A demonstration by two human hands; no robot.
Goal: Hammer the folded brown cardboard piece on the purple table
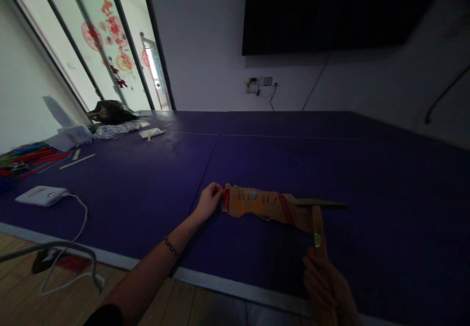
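Note:
A torn strip of brown cardboard (270,204) with red bands and an orange patch lies on the purple table surface (147,184). Several small dark upright marks, possibly nails, run in a row along it. At its left end, my left hand (210,199) has its fingers pinched together on the edge; anything small between the fingertips is hidden. My right hand (326,279) is wrapped around the wooden handle of a hammer (318,225). The hammer's long narrow head is over or beside the strip's right end; whether it touches the cardboard I cannot tell.
To the left, a white power bank (42,196) has a white cable trailing over the table edge. Colourful strips (33,159), thin pale sticks (77,161), a small white tray (151,132) and a dark bag (112,112) lie farther back. A grey tube (55,244) crosses the lower left.

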